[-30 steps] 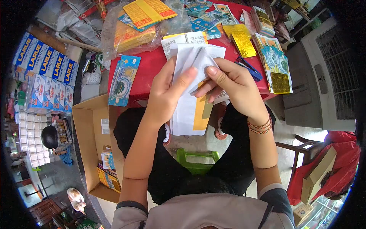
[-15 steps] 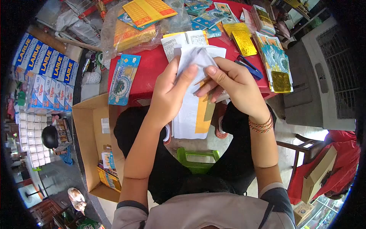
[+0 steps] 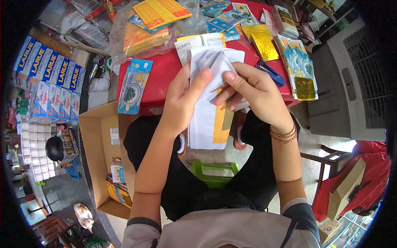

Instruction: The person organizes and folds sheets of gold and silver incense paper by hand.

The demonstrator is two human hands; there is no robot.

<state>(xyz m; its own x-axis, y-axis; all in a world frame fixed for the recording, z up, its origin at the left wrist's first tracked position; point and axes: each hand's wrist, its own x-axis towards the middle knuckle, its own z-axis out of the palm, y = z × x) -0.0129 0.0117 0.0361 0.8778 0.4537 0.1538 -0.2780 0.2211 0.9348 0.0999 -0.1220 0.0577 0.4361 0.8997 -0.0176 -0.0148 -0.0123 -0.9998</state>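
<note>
fingers (image 3: 206, 76) pinching white paper (image 3: 204, 124), yellow-striped

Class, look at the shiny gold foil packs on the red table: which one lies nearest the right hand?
The long gold pack just beyond the right hand, left of the banknote stacks. The squarer gold pack lies farther away at the table's right edge.

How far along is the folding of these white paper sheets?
Done: no finished folded piece shows. In hand: left hand and right hand pinch the top of a white paper sheaf with a yellow strip. Left: stacks of printed paper wait on the red table.
</note>
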